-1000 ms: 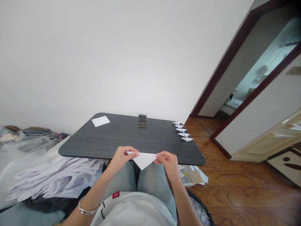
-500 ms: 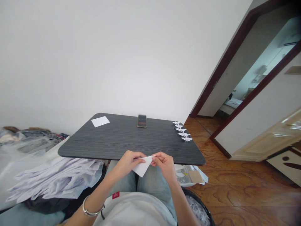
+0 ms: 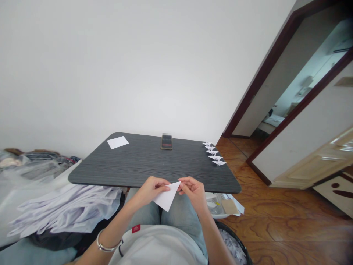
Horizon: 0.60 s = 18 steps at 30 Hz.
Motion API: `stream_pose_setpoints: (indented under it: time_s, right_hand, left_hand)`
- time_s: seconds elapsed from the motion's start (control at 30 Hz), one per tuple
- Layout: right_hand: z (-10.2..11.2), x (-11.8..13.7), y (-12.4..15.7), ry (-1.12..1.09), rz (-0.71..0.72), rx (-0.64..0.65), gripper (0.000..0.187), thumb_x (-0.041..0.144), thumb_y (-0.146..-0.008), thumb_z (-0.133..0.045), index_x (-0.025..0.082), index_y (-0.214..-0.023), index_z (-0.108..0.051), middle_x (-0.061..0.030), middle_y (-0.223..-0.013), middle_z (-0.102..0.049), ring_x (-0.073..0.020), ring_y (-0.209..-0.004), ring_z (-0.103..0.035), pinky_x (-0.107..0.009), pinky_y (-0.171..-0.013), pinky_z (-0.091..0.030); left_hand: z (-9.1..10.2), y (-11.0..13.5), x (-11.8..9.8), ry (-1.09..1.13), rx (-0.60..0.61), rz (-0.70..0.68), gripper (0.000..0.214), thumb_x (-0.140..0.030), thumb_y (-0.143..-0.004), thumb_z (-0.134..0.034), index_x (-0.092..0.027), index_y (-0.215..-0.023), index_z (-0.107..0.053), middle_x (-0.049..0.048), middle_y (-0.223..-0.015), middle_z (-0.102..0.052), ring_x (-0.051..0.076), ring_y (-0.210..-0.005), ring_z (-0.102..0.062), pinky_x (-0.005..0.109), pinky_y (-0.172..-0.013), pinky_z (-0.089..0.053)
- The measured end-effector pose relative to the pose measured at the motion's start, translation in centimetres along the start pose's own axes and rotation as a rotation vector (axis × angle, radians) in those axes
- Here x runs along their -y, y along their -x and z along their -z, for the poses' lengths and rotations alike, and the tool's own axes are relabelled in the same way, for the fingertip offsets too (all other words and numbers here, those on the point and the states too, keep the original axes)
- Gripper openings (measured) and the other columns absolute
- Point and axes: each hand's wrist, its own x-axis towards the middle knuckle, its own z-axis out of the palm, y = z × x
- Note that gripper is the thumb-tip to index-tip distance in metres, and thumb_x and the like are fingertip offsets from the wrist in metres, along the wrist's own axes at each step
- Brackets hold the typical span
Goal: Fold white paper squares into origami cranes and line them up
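Both our left hand [image 3: 156, 189] and right hand [image 3: 192, 188] pinch one folded white paper triangle [image 3: 167, 198] near the dark wood-grained surface [image 3: 149, 160]'s front edge; we seem mid-fold, and creasing next needs aligned edges.

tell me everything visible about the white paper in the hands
The white paper looks plain, thin and smooth, with straight edges and pointed corners, roughly triangular where it shows. One corner points toward the body, above the jeans, by the near edge of the table. The left hand pinches its upper left part; the right hand is at its upper right corner.
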Motion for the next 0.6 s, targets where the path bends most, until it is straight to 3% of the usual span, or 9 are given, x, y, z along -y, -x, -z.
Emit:
stream_pose_setpoints:
  time_s: [0.33, 0.6]
  right_hand:
    - [0.06, 0.17, 0.09, 0.06, 0.019, -0.006, 0.015, 0.031, -0.071, -0.063, 0.016, -0.075, -0.064, -0.0017, -0.06, -0.065, -0.0137, -0.057, -0.062, -0.022, -0.048, -0.052]
    - [-0.17, 0.49, 0.21, 0.039, 0.007, 0.001, 0.012, 0.028, -0.072, -0.062, 0.016, -0.073, -0.063, -0.0003, -0.058, -0.064, -0.0123, -0.056, -0.061, -0.021, -0.048, -0.05]
  left_hand:
    - [0.02, 0.14, -0.13, -0.069, 0.024, -0.013, 0.031, -0.036, -0.074, -0.052, -0.011, -0.084, -0.069, -0.0011, -0.055, -0.054, 0.008, -0.049, -0.037, 0.018, -0.044, -0.024]
    - [-0.58, -0.28, 0.16, -0.075, -0.02, -0.038, 0.033, -0.038, -0.076, -0.049, -0.011, -0.069, -0.065, -0.0016, -0.054, -0.051, 0.008, -0.05, -0.04, 0.018, -0.045, -0.027]
